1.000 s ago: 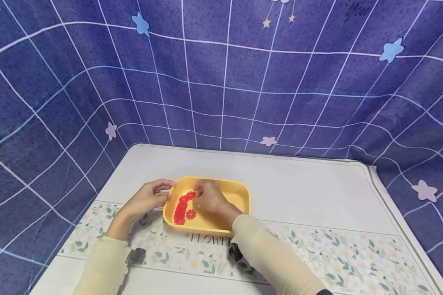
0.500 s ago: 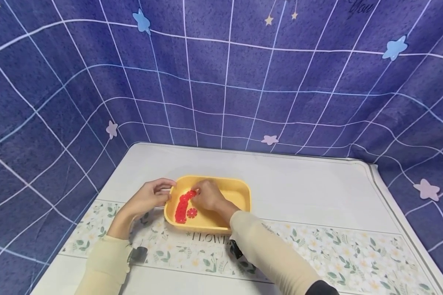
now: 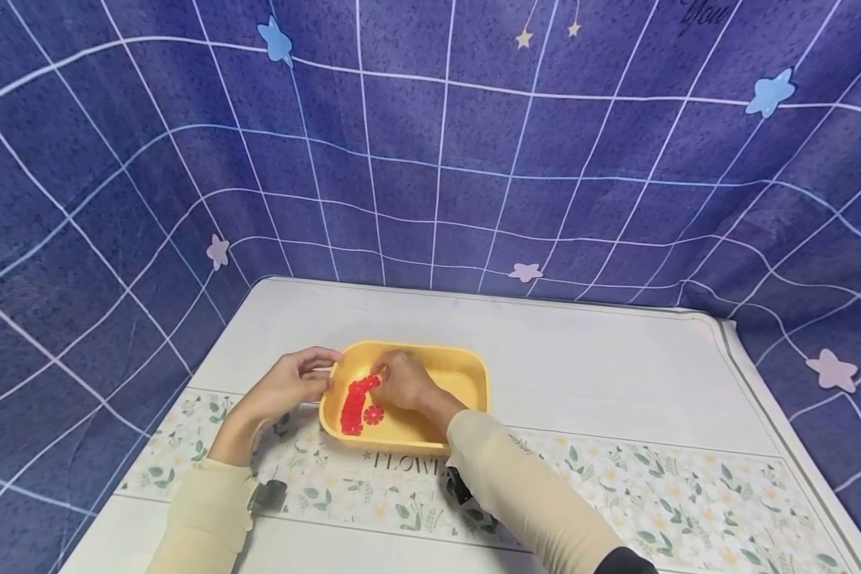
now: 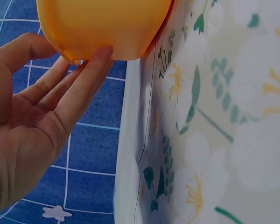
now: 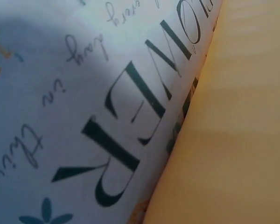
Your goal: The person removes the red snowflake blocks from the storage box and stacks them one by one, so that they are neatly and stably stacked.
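A yellow plastic tray (image 3: 466, 359) sits on the table with red snowflake discs (image 3: 352, 410) inside, lined up in a curved, overlapping row along its left part. One loose red disc (image 3: 374, 414) lies flat beside the row. My left hand (image 3: 287, 387) touches the tray's left end from outside; in the left wrist view its extended fingers (image 4: 79, 95) rest against the tray wall (image 4: 102, 28). Inside the tray, my right hand (image 3: 405, 383) has curled fingers at the row's upper end, pinching a red disc mostly hidden by the fingertips. The right wrist view shows only tray wall (image 5: 233, 130) and tablecloth.
The white tablecloth (image 3: 581, 359) has a floral band (image 3: 653, 494) with printed lettering in front of the tray. A blue grid-patterned curtain (image 3: 430, 159) with stars surrounds the back and sides. Dark wrist devices (image 3: 269, 496) sit by the sleeves.
The disc at the right fingertips has shifted slightly down and toward the row. The left hand stays at the tray's end. The whole view has drifted a little.
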`<state>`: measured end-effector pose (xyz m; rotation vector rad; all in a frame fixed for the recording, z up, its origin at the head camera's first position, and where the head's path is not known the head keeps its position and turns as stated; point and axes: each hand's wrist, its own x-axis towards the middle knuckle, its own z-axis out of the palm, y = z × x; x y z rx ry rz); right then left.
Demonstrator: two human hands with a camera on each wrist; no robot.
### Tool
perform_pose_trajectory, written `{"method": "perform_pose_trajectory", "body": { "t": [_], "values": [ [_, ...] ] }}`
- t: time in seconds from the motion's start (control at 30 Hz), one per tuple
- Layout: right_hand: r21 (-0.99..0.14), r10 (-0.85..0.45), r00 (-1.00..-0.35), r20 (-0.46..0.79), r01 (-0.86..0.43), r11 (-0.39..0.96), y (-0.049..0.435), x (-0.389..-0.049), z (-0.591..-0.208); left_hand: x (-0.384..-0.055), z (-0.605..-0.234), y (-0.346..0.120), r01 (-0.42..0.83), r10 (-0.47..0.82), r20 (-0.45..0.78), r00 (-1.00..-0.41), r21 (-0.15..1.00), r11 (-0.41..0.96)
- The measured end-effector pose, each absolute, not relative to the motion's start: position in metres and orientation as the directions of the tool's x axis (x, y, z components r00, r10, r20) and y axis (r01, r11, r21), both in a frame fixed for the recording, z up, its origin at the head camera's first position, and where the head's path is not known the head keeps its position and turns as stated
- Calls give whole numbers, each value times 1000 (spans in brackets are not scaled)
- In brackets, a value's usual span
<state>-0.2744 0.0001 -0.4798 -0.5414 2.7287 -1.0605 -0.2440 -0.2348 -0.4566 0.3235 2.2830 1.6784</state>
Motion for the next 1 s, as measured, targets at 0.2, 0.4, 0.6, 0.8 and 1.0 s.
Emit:
{"method": "perform_pose_trajectory", "body": {
  "t": [0.2, 0.4, 0.6, 0.8, 1.0],
  "values": [
    [-660, -409, -912, -19, -296, 691, -1, -276, -479, -244, -456, -235, 11, 343, -95, -935, 956, 295],
    [-656, -415, -909, -47, -285, 699, -2, -276, -478, -243, -456, -235, 9, 341, -99, -935, 954, 300],
    [-656, -427, -901, -83, -273, 704, -3, -273, -475, -243, -457, -236, 16, 345, -94, -934, 953, 302],
    [-671, -457, -885, -92, -284, 685, -4, -272, -475, -244, -456, -235, 19, 347, -92, -933, 952, 304],
    [-741, -452, -886, -106, -232, 630, -1, -271, -474, -244, -458, -236, 12, 351, -97, -931, 955, 297]
  ]
}}
